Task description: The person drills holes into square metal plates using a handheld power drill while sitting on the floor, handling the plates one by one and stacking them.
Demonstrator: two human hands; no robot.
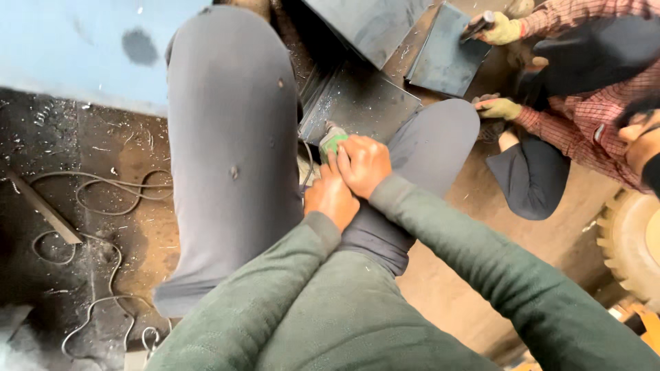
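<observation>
on the far left, well away from the green tool (333, 141), a cable (89, 206) loops over the dirty floor (130, 148), scattered with metal shavings, beside a flat metal bar (42, 209). left of the tool rises the person's left knee (230, 137), in grey trousers, bent up high, probably because the person squats low to the work.

the left hand (331, 198) sits just below the tool, fingers curled toward it; whether it grasps the tool or only braces against the other hand cannot be told, since that hand covers it. the right hand (363, 163) lies over and touching the left one, clenched around the tool's rear end, so both hands seem stacked to steady it. the tool itself pokes out between the knees, its nose down toward a dark steel sheet (361, 103) lying flat on the floor just beyond it. the right knee (433, 141) is just right of the tool, boxing the hands in.

further right of the tool, a co-worker in a checked shirt crouches: one gloved hand (500, 31) holds a dark tool on a second sheet (445, 58), likely pinning it, the other gloved hand (498, 108) rests low near the right knee. a tyre (629, 240) shows at the right edge.
</observation>
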